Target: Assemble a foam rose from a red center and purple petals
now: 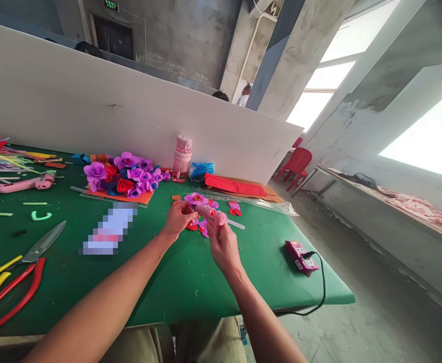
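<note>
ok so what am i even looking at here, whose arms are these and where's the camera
There is no machine here: the arms belong to a person, and the one picture comes from a camera worn on their head, looking down at the work. The right hand grips a pink glue gun. The left hand has its fingers at a purple craft flower by the gun's tip; whether it grips it is unclear. They work over a green table. On it lie a pile of craft roses, a pink bottle, red-handled scissors, a second glue gun and a pink power strip.
</note>
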`<state>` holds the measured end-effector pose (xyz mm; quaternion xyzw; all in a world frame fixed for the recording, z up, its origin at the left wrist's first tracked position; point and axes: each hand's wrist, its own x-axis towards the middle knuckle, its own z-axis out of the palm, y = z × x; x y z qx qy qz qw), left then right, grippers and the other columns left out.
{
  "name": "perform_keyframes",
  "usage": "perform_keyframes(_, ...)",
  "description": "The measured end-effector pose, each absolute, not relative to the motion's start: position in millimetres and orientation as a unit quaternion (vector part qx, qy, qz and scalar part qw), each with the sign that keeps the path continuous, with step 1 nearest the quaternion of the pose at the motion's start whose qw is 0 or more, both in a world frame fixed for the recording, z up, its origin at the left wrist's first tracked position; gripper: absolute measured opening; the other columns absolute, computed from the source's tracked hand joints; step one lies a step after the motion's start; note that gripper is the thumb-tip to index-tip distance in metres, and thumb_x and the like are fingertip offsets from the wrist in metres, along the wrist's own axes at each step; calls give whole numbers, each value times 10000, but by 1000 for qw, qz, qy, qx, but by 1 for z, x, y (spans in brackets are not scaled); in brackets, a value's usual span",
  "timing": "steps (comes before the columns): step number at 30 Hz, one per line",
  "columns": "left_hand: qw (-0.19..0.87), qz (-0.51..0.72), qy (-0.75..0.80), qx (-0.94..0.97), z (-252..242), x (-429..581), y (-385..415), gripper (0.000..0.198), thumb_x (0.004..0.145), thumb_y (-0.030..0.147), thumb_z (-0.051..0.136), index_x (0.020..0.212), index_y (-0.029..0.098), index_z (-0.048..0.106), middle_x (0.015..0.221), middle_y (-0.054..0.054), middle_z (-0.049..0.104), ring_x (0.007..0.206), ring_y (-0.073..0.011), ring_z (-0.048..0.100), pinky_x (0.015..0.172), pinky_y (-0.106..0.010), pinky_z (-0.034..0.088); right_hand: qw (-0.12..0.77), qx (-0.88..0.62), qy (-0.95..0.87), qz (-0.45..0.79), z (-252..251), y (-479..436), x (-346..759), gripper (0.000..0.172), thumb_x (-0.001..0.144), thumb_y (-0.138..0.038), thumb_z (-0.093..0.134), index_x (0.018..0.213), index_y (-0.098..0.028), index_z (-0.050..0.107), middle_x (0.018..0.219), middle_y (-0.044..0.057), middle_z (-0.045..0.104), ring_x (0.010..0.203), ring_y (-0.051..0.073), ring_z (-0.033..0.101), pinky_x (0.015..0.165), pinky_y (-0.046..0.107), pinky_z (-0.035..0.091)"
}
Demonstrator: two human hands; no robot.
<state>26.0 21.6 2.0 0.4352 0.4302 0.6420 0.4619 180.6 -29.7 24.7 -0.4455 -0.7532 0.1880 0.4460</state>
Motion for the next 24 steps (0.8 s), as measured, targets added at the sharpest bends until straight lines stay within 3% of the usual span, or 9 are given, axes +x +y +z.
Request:
perform_keyframes(5,462,644,432,430,1,26,22,131,546,130,631,577,183,515,465,85,481,394,-69,469,418,-203,402,432,-465,-748,195,21,-29,182,252,932,-330,445,1086,-174,569,987,118,717,855,259,689,714,339,521)
perform_keyframes(11,463,644,430,430,3,26,22,123,552,150,645,571,178,526,467,78,494,396,-69,470,418,-200,387,455,-434,-753,193,23,-30,180,266,944,-310,433,1149,-193,555,1094,110,699,966,250,669,790,340,513)
perform_keyframes(15,464,645,435,423,2,26,22,110,533,125,616,563,181,525,458,79,497,391,-73,471,416,-202,391,439,-454,-750,194,21,-29,181,253,933,-331,449,1107,-190,567,1008,110,715,861,256,677,716,341,508)
perform_keyframes(20,465,643,430,430,3,26,22,120,546,153,653,574,180,539,467,78,506,391,-72,475,422,-207,407,455,-442,-744,210,21,-29,181,268,934,-327,439,1135,-196,558,1044,105,706,892,245,676,734,331,504)
perform_keyframes(24,466,644,434,424,3,26,22,142,551,128,655,564,181,524,458,79,494,386,-70,475,412,-200,391,452,-454,-736,219,22,-30,182,233,913,-343,466,1043,-196,591,942,94,706,843,243,665,678,311,487)
